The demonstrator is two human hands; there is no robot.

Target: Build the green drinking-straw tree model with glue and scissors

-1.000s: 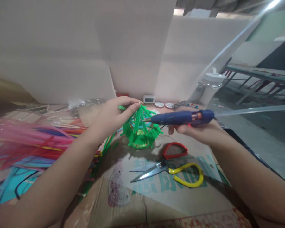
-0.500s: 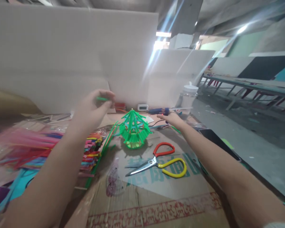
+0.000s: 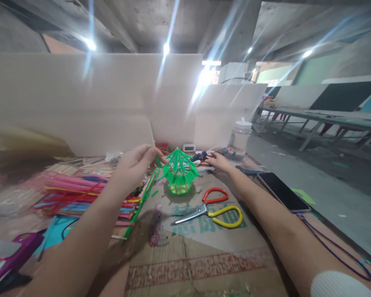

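Note:
A green pavilion-like model [image 3: 179, 171] with a pointed top stands upright on the cardboard [image 3: 204, 255]. My left hand [image 3: 139, 161] is just left of it, its thumb and fingers pinching a small green piece [image 3: 157, 161]. Behind the model on the right, my right hand [image 3: 218, 161] has its fingers on a dark blue glue gun [image 3: 201, 156]. In front of the model lie scissors [image 3: 208, 209] with one red and one yellow handle, blades apart. Long green strips [image 3: 142, 202] lie to the left of the cardboard's middle.
Bundled colourful strips [image 3: 80, 194] and a purple tool [image 3: 15, 258] lie on the left. A lidded bottle [image 3: 241, 138] stands at the back right, with a phone [image 3: 282, 192] nearer. A white board [image 3: 95, 99] rises behind; a small white device [image 3: 189, 147] sits before it.
My left hand has come down and right, close to the model, with the green piece. The glue gun is now angled differently under my right hand. The view has tilted up.

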